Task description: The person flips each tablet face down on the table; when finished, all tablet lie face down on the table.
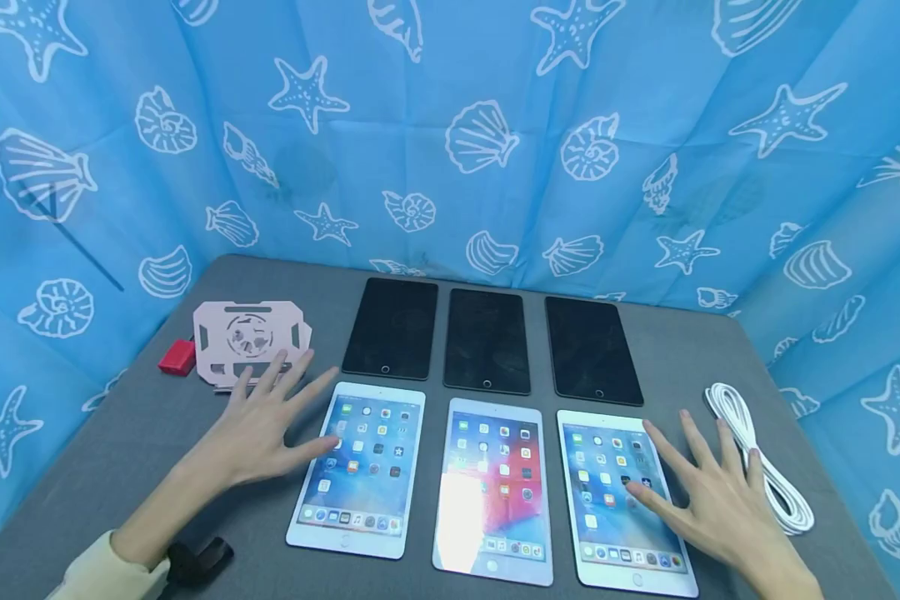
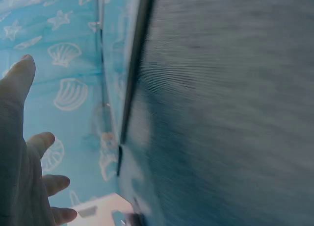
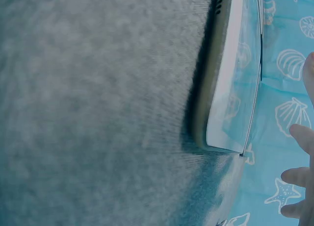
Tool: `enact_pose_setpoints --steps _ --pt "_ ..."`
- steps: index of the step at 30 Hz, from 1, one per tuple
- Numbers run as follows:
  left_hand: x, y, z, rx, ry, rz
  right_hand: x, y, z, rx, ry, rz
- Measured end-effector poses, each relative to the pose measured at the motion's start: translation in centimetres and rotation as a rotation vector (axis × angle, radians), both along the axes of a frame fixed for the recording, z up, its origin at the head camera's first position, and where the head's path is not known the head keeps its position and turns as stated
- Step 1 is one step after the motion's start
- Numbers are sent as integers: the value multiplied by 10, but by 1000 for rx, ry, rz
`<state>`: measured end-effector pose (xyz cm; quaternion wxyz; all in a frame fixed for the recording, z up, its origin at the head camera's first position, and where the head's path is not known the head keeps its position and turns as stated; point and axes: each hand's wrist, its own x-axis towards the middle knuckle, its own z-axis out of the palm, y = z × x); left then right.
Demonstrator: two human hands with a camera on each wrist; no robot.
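Observation:
Three white tablets with lit home screens lie in a front row: a left tablet [image 1: 366, 492], a middle tablet [image 1: 502, 475] and a right tablet [image 1: 607, 533]. My left hand [image 1: 258, 433] is spread palm down beside the left tablet, its thumb overlapping that screen in the head view. Over the right edge of the right tablet my right hand [image 1: 720, 500] is spread the same way, thumb and index finger overlapping it. In both wrist views the fingers of the left hand [image 2: 29, 172] and right hand [image 3: 305, 172] appear raised above the tablets, holding nothing.
Behind the white row lie three dark-screened tablets [image 1: 487, 337]. A pale pink stand [image 1: 213, 329] and a small red box [image 1: 177, 357] sit at the left. A coiled white cable [image 1: 772, 467] lies at the right. A blue seashell curtain [image 1: 420, 108] surrounds the grey table [image 1: 120, 450].

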<state>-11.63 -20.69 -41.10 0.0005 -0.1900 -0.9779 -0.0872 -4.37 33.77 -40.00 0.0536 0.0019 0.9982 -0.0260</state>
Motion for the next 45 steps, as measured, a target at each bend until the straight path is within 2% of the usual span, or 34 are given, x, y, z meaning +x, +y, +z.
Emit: enact_pose_setpoints --steps 5,10,14,19,26,30,36,45 --pt "-22 20 8 34 22 -69 -2 0 1 -8 20 1" --pt "-49 45 15 68 23 -140 -5 0 3 -55 66 40" --pt "-74 67 22 87 9 -175 -13 1 6 -97 104 54" --pt "-102 92 27 110 -38 -180 -24 2 8 -128 109 55" --pt "-136 119 27 115 -46 -168 -40 3 9 -168 128 64" --pt "-147 138 24 124 -71 -178 -45 6 9 -180 150 70" --pt "-159 171 21 146 -86 -213 -58 6 9 -197 137 70" --pt "-166 211 9 146 -76 -258 -84 7 5 -245 89 50"
